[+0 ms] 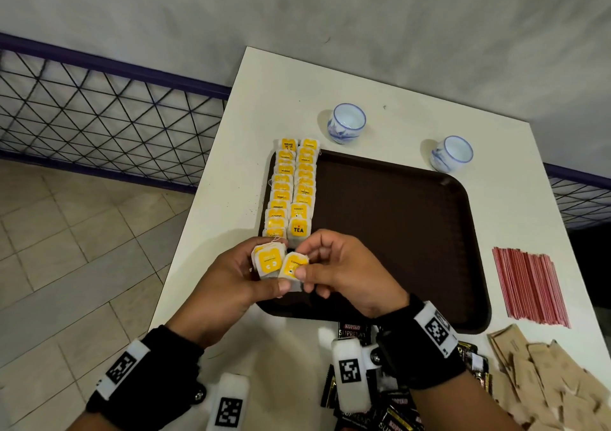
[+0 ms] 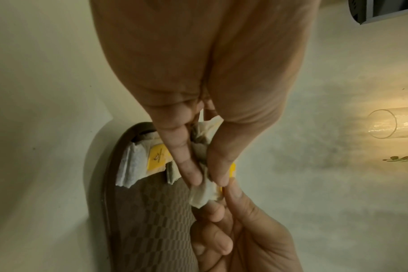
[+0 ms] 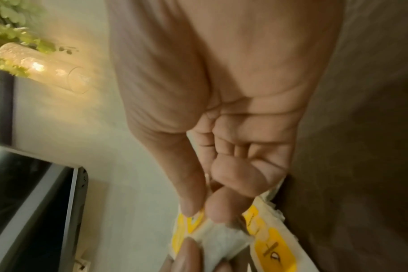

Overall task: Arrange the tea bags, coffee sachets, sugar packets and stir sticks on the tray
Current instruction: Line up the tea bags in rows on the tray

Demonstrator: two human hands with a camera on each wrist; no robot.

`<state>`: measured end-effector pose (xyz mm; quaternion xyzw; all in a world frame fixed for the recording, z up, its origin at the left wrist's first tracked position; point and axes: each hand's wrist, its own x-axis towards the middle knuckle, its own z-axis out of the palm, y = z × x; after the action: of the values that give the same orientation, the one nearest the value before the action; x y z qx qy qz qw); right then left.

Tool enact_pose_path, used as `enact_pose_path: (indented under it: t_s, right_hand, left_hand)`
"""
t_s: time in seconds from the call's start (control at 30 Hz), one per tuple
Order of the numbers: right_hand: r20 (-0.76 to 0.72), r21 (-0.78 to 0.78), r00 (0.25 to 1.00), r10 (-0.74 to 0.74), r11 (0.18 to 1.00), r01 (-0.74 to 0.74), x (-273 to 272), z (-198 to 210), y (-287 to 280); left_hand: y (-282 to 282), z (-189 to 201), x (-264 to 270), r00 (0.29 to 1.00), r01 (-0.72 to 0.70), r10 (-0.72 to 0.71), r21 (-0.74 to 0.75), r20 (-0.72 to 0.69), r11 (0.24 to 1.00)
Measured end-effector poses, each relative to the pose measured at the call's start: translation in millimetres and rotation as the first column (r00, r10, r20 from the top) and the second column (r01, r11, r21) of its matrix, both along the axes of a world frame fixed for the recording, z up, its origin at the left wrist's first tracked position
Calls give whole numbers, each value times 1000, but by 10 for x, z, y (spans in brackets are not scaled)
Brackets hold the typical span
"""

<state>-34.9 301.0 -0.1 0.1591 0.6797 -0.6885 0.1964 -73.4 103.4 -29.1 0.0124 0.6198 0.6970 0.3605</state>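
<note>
**At the tray's near-left corner: one tea bag being peeled off the stack**

Over the near-left corner of the tray, both hands meet. The left hand (image 1: 231,285) is curled round a small stack of white paper tea bags with yellow square labels (image 1: 268,260), thumb clamped across its near edge. The right hand (image 1: 344,275) pinches a single yellow-labelled tea bag (image 1: 292,267) between thumb and forefinger, at about 3 o'clock of the stack and overlapping it. The left wrist view shows the paper crumpled between the pinching fingertips (image 2: 193,176).

To do this well, I'd say the right hand should draw the bag sideways, clear of the stack, while the left thumb pins the rest, watching that no string snags. Then lay it flat, label up, at the near end of a row.

The pinched bag's long axis runs from roughly 7 to 1 o'clock, label end tipped toward 1. It wants turning toward 12 to match its neighbours.

Just beyond the hands, at 12 o'clock, two rows of overlapping yellow-labelled tea bags (image 1: 291,192) run along the left side of the dark brown rectangular plastic tray (image 1: 396,232), near to far, labels up. The right row ends on a bag reading TEA, the likely spot for this one; the rest of the tray is bare.

At 3 o'clock, off the tray, lies a bundle of thin red stir sticks (image 1: 529,285). At 5 o'clock, brown paper sugar packets (image 1: 545,374) are heaped, and black coffee sachets (image 1: 396,414) lie under the right wrist.
</note>
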Motion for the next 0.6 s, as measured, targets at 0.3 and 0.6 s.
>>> enact_pose_path:
  t_s: [0.3,0.6]
  right_hand:
    - [-13,-25,998,-66,998,66,2,21,25]
    - [-10,134,983,-182,974,182,-116,-16,229]
  left_hand:
    - [-5,8,6,1000,-4,5,-11,18,1000]
    - [-78,18,-12,996,-57,60,-53,68,997]
